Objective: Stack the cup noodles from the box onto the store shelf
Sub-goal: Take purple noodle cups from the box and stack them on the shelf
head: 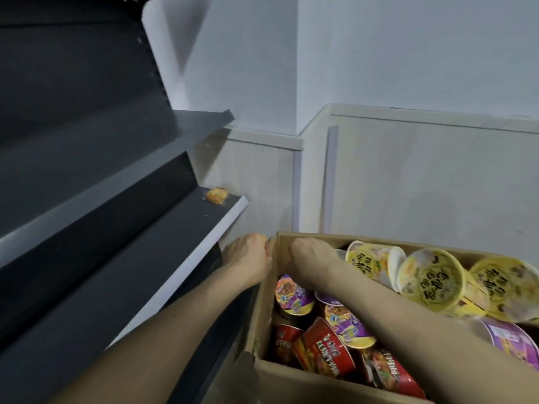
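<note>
- Where the fingers (266,245) of the left hand (248,255) meet the far corner of the box (294,380), they are seen curled against its cardboard edge from outside, as if the wall is gripped.
- The fingers of the right hand (312,253) are bent down inside the same corner and hidden by the back of the hand; whether anything is held cannot be told.
- The cup noodles (431,275) are all lying in the box, tumbled on their sides: yellow ones at the right, purple and red ones lower down.
- Each cup is judged light and thin-walled, with a glossy wrap that may slip and a lid that may dent; it is best taken round the stiff rim or across the tapered body, not squeezed.
- The box is made of matte brown corrugated card.
- The shelf (204,220) at the left is dark, smooth metal with a pale front strip; a small orange scrap (216,195) is lying at its end.
</note>
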Demonstrator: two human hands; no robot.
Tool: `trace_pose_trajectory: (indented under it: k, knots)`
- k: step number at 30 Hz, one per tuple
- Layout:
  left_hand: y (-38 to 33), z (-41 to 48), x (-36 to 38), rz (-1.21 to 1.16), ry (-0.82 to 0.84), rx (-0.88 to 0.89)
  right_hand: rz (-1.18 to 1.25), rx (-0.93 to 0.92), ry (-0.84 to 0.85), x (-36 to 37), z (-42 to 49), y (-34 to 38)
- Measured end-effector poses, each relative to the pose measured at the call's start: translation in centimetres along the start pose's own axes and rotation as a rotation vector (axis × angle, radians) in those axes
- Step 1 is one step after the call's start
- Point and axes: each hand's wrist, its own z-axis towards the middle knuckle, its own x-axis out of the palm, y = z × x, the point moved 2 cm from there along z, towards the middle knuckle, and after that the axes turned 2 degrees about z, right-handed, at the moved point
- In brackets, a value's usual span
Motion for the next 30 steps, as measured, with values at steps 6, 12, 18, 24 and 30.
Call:
trace_pose_trajectory:
  k: [6,12,18,24,30]
  knots:
    - [-3.2,2.9,5.7,0.014,0.147,0.027,-0.013,0.176,0.112,3.9,0.1,-7.2]
    - [-5.7,5.2,10.7,-0.025,0.284,0.041,-0.202,0.283,0.121,5.6,0.7,-12.9]
    - [-8.3,6.2,14.5,-0.224,0.470,0.034,-0.176,0.401,0.049,5.3,3.5,-18.7]
    - [-10.3,6.6,17.1,-0.748,0.728,-0.261,-0.146,0.469,0.162,6.8,4.8,-21.1]
    - [-9.6,8.3,19.6,-0.781,0.639,-0.382,-0.302,0.305,0.116,6.7,5.8,-18.9]
